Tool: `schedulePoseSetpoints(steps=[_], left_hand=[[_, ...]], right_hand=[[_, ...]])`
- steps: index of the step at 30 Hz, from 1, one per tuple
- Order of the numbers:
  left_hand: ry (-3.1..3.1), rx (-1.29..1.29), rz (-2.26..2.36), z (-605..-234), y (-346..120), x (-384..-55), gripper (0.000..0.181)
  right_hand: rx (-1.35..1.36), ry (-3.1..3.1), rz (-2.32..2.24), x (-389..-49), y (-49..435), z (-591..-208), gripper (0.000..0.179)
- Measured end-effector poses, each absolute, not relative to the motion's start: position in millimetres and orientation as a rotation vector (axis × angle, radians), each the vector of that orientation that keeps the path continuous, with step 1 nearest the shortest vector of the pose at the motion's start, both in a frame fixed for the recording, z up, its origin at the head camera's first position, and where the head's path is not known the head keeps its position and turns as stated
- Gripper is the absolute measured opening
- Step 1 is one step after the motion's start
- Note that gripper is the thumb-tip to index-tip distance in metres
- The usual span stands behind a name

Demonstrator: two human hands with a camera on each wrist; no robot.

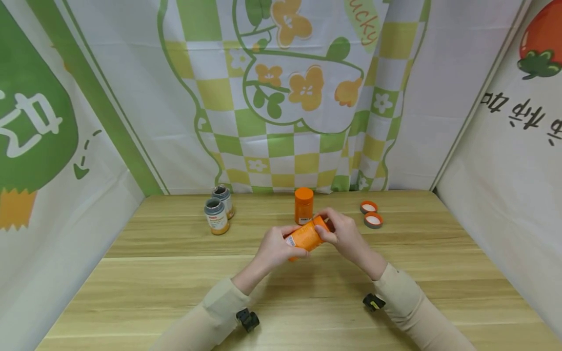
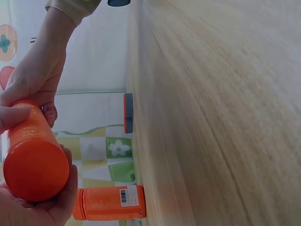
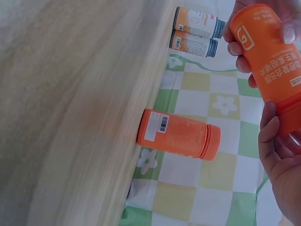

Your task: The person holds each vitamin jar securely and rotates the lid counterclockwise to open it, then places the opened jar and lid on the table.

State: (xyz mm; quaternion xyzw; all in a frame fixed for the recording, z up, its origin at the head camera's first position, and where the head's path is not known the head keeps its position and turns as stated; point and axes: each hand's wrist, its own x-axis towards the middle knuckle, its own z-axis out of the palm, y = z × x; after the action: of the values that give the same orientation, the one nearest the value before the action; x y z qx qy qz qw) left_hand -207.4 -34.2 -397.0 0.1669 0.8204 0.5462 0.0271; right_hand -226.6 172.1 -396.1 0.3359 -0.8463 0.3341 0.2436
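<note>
An orange supplement bottle (image 1: 306, 237) is held tilted above the table, its cap end pointing up and to the right. My left hand (image 1: 275, 247) grips the body near the base, thumb on the near side and fingers behind. At the other end my right hand (image 1: 347, 235) holds the orange cap between thumb and fingers. White lettering and a logo show on the held bottle (image 3: 268, 52) in the right wrist view, while its round orange base (image 2: 36, 169) faces the left wrist camera. Just behind the hands stands a second orange bottle (image 1: 304, 202), upright with its cap on.
Two white-and-orange jars with grey necks, a front jar (image 1: 217, 222) and a rear jar (image 1: 223, 195), stand uncapped at the back left. Two orange-and-grey lids, a near lid (image 1: 373, 221) and a far lid (image 1: 368, 207), lie upturned at the right. A patterned curtain (image 1: 281, 146) hangs behind the table.
</note>
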Motion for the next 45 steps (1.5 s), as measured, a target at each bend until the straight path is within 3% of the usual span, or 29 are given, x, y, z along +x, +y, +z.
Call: schedulePoseSetpoints(steps=[9, 18, 27, 45], left_hand=[[2.454, 0.498, 1.736, -395.8, -34.0, -205.8, 0.050], [2.470, 0.512, 1.710, -394.9, -34.8, -204.1, 0.048], [2.562, 0.551, 1.652, -393.6, -35.1, -200.8, 0.049], [2.801, 0.643, 1.510, -398.7, -34.7, -201.0, 0.055]], right_hand=[[1.010, -2.237, 0.933, -226.5, 173.4, -398.0, 0.026], [1.023, -2.228, 1.005, -224.0, 172.8, -396.0, 0.018], [0.876, -2.354, 1.103, -218.3, 168.9, -388.9, 0.015], [0.495, -2.628, 1.303, -214.1, 167.6, -380.1, 0.038]])
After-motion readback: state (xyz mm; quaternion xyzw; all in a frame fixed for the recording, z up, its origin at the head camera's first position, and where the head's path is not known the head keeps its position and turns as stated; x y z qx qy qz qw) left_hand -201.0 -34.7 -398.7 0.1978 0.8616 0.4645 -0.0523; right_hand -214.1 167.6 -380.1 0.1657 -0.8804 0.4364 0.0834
